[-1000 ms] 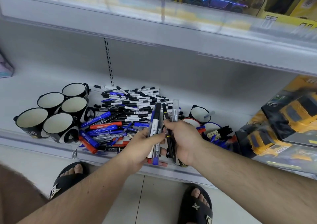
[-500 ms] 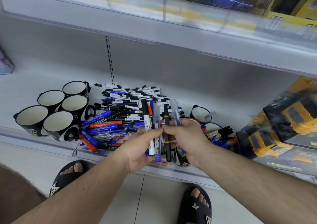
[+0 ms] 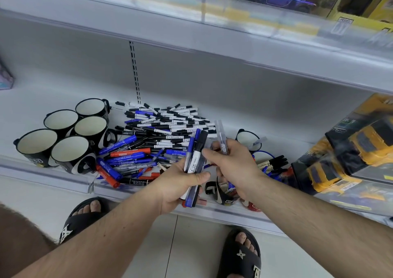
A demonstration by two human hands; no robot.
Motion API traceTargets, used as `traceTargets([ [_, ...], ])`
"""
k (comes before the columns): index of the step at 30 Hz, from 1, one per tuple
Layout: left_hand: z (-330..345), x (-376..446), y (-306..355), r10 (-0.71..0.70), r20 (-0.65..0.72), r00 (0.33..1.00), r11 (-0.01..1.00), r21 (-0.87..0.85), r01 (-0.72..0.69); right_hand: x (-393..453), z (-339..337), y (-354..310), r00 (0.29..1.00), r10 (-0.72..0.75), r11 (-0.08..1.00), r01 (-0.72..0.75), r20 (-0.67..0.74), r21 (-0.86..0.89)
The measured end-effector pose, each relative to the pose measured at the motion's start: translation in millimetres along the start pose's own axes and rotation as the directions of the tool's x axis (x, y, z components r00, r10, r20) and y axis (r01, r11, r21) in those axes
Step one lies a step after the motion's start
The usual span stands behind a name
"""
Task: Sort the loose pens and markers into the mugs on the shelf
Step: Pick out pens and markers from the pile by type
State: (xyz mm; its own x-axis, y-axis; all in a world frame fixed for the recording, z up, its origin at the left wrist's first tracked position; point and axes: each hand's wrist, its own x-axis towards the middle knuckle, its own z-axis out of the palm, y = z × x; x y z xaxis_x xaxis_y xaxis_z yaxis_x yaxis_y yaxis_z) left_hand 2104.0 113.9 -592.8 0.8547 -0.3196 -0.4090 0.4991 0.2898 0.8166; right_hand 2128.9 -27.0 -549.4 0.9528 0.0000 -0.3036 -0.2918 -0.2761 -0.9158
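Note:
A heap of loose pens and markers (image 3: 161,137), black, blue and red, lies on the white shelf (image 3: 53,177). Left of it stand several empty black mugs (image 3: 70,152) with white insides. My left hand (image 3: 180,182) grips a bundle of markers (image 3: 194,156), blue and black capped, upright over the shelf's front edge. My right hand (image 3: 231,162) pinches one clear-capped pen (image 3: 222,138) beside that bundle. Behind and under my right hand sit more mugs (image 3: 247,139), some holding blue, black and red pens (image 3: 274,162).
Boxed yellow toy trucks (image 3: 359,150) fill the shelf's right end. An upper shelf (image 3: 212,22) with boxed toy cars overhangs. A pale box (image 3: 5,77) shows at the far left. My feet in black sandals (image 3: 240,254) stand on the tiled floor below.
My right hand has drawn one clear-capped pen out of the bundle and moved right, away from my left hand. The left hand keeps the remaining markers.

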Motion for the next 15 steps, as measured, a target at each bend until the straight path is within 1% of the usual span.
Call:
traceTargets([
  [2, 1.5, -0.6, -0.6, 0.009, 0.046, 0.999, 1.0, 0.03, -0.01, 2.3, -0.5, 1.7, 0.997, -0.079, 0.996, 0.08, 0.02, -0.04],
  [4, 3.4, -2.0, 0.6, 0.003, 0.086, 0.996, 1.0, 0.007, -0.003, 5.4, -0.7, 4.1, 0.994, -0.102, 0.992, 0.104, 0.027, -0.069],
  [6, 2.0, -3.7, 2.1, -0.007, 0.114, 0.993, 0.999, -0.034, 0.011, 6.3, -2.4, 3.7, 0.997, -0.061, 0.998, 0.062, 0.04, -0.031],
  [8, -2.4, -3.9, 1.8, -0.031, 0.116, 0.993, 0.997, -0.07, 0.039, 6.4, -3.7, 3.7, 0.997, -0.007, 0.997, 0.001, 0.071, 0.075],
  [10, -6.6, -2.4, 0.6, -0.057, 0.104, 0.993, 0.994, -0.089, 0.066, 6.4, -4.3, 4.7, 0.996, 0.032, 0.988, -0.044, 0.079, 0.145],
  [13, -10.5, 1.8, 0.0, -0.053, 0.026, 0.998, 0.995, -0.08, 0.055, 6.7, -6.8, 5.1, 0.996, 0.086, 0.978, -0.089, 0.023, 0.189],
  [15, -12.2, 3.6, 1.3, -0.037, 0.003, 0.999, 0.997, -0.074, 0.037, 5.8, -10.0, 3.4, 0.995, 0.099, 0.973, -0.093, -0.015, 0.21],
])
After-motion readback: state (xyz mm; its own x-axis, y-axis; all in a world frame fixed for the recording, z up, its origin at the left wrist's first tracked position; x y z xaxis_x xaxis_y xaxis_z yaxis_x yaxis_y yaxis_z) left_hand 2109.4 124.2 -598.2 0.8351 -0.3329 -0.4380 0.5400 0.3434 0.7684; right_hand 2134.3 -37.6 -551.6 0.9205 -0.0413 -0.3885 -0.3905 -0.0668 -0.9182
